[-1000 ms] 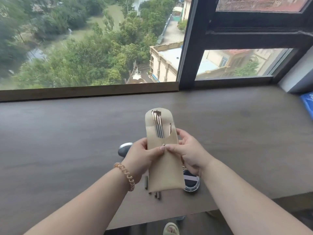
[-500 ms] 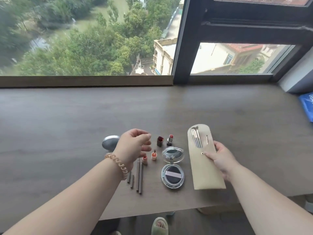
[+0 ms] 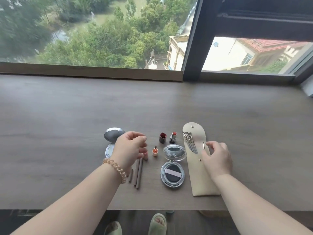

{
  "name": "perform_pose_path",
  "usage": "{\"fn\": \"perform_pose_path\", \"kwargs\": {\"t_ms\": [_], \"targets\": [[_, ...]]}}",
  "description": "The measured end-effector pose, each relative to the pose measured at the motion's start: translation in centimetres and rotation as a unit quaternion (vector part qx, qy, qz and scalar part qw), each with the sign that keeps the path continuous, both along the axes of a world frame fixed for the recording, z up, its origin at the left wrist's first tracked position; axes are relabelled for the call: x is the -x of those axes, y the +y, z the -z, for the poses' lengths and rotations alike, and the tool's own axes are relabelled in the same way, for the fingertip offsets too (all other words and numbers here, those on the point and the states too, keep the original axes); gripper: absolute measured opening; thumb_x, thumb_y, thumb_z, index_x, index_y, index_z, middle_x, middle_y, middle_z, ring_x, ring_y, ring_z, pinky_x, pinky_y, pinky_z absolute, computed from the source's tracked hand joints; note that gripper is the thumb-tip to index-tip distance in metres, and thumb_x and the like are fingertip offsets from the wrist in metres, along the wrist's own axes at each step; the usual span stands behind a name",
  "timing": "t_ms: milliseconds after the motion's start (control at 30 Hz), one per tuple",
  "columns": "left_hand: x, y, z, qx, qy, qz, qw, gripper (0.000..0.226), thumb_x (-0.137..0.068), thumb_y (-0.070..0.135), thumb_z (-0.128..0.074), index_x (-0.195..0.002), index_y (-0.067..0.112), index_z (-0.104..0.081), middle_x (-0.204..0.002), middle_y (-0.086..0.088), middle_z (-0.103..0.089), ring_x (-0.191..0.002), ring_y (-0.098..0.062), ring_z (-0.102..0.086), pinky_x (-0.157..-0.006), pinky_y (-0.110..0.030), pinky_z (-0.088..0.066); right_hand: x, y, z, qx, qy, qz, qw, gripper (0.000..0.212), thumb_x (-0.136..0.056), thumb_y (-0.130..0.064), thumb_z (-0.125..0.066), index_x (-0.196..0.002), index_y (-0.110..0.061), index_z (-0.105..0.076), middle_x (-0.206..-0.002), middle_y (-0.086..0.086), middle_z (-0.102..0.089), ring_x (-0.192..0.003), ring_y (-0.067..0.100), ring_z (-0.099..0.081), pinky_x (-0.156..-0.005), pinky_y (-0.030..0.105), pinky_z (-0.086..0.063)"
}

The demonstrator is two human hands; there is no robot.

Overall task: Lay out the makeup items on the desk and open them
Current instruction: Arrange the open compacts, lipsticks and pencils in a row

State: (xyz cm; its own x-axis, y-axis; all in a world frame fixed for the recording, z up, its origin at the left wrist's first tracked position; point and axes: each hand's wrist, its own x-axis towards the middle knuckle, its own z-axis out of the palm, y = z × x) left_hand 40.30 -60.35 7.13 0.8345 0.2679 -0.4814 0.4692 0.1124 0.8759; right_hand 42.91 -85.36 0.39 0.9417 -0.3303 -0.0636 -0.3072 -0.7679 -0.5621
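A grey-brown wooden desk point(image 3: 67, 116) runs along a wide window overlooking trees and rooftops. Landmark for all positions: the open round compact point(image 3: 172, 173) lying flat near the desk's front edge, its clear lid point(image 3: 174, 152) tipped back.

Right hand point(image 3: 217, 160): fingers loosely spread and curved, palm down, resting on the beige pouch point(image 3: 198, 167) immediately right of the compact. Fingertips touch the pouch beside a single thin metal pin; nothing is pinched. The pouch lies flat, flap open, with a cluster of metal tools point(image 3: 190, 143) showing in its pocket. The forearm enters from lower right.

Left hand point(image 3: 129, 148): half curled, thumb and fingers drawn together, hovering left of the compact. Whether it grips anything cannot be determined. A coiled band circles the wrist.

Behind the compact stand an uncapped lipstick point(image 3: 173, 137) and its dark red cap point(image 3: 163, 137). A small orange-topped tube point(image 3: 155, 151) stands just left of the lid. Brown pencils point(image 3: 138, 173) lie further left, below the left hand. A silver case point(image 3: 113, 134), open, sits beyond that hand.
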Motion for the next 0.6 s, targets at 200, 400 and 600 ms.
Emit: {"fn": "perform_pose_path", "kwargs": {"t_ms": [200, 400, 600], "targets": [[-0.3, 0.0, -0.4, -0.019, -0.022, -0.019, 0.999, 0.004, -0.090, 0.009, -0.057, -0.087, 0.011, -0.059, -0.070, -0.005, -0.059, -0.047, -0.009, -0.056, -0.039, -0.014, -0.040, 0.0, 3.1, -1.4, -0.068, -0.007, -0.222, 0.973, 0.030, -0.074, -0.034, -0.072, -0.102, -0.025, -0.066, -0.088, -0.009, -0.060, -0.086, 0.010, -0.057, -0.083, 0.028, -0.045], [-0.1, -0.5, -1.0, -0.061, -0.056, 0.032, 0.996, 0.003, -0.087, 0.009, -0.061, -0.086, 0.011, -0.062, -0.076, -0.004, -0.061, -0.059, -0.011, -0.055, -0.041, -0.011, -0.041, -0.6, 3.8, -1.1, -0.048, 0.018, -0.250, 0.967, 0.020, -0.085, -0.030, -0.066, -0.104, -0.023, -0.068, -0.093, -0.009, -0.066, -0.081, 0.009, -0.055, -0.075, 0.023, -0.040], [-0.1, -1.0, -1.0, -0.092, -0.080, 0.100, 0.987, 0.007, -0.083, 0.014, -0.068, -0.087, 0.020, -0.067, -0.087, -0.002, -0.069, -0.077, -0.018, -0.059, -0.066, -0.032, -0.052, -0.9, 3.5, -2.2, -0.038, 0.002, -0.269, 0.962, 0.014, -0.088, -0.024, -0.063, -0.101, -0.021, -0.068, -0.098, -0.003, -0.068, -0.092, 0.015, -0.060, -0.080, 0.028, -0.044]]}}
